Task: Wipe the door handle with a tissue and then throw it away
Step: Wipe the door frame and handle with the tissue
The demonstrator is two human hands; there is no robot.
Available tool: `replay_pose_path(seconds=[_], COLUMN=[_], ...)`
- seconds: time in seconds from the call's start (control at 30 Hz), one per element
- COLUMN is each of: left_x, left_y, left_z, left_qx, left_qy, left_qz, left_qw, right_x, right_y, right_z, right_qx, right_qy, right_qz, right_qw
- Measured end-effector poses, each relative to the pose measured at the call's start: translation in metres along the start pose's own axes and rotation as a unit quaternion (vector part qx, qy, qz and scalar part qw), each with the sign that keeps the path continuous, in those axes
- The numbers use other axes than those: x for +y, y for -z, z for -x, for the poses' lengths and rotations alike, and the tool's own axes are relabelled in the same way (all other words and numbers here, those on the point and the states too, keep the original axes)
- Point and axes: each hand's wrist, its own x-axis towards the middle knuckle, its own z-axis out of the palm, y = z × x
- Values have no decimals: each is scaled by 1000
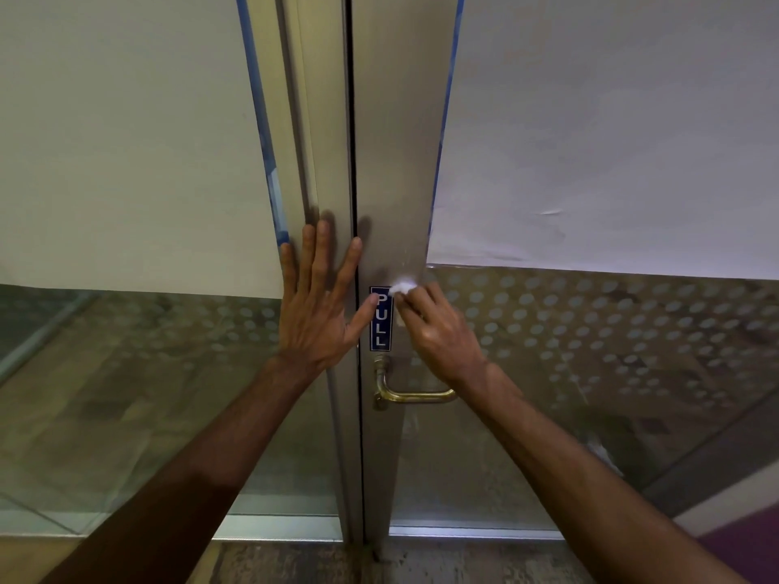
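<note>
Wiping under way at double doors: right hand (438,330) pinching tissue (401,287) against metal stile beside PULL sign (380,319), at twelve o'clock from brass handle (411,394). Left hand (314,309) flat, fingers spread, bracing frame. Next, likely: down to handle itself.

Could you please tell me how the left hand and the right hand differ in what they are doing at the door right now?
The left hand lies flat and open with spread fingers, empty; the right hand is curled around a white tissue. The left hand rests across the seam beside the PULL sign; the right hand presses above the brass door handle. Both touch the metal door frame, neither the handle.
</note>
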Motion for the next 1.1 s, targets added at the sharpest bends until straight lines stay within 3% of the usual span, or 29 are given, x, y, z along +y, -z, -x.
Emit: replay_pose_path(seconds=[0.13,0.23,0.33,0.53,0.7,1.1], left_x=[-2,-2,-2,-2,-2,-2], left_y=[-2,-4,-5,-5,-4,-6], left_z=[0,2,5,6,5,4], left_qx=[3,2,2,-2,-1,-1], left_qy=[1,5,8,9,7,11], left_qz=[-4,-4,1,-1,-4,-5], left_qw=[1000,1000,1000,1000,1000,1000], right_x=[8,11,13,16,32,31], right_y=[8,6,-5,-24,-12,-3], right_z=[-29,-23,0,50,43,22], right_qx=[85,104,81,-49,-83,-31], right_qy=[-5,28,77,141,176,97], right_qz=[22,55,98,125,174,157], right_qw=[996,993,989,981,965,982])
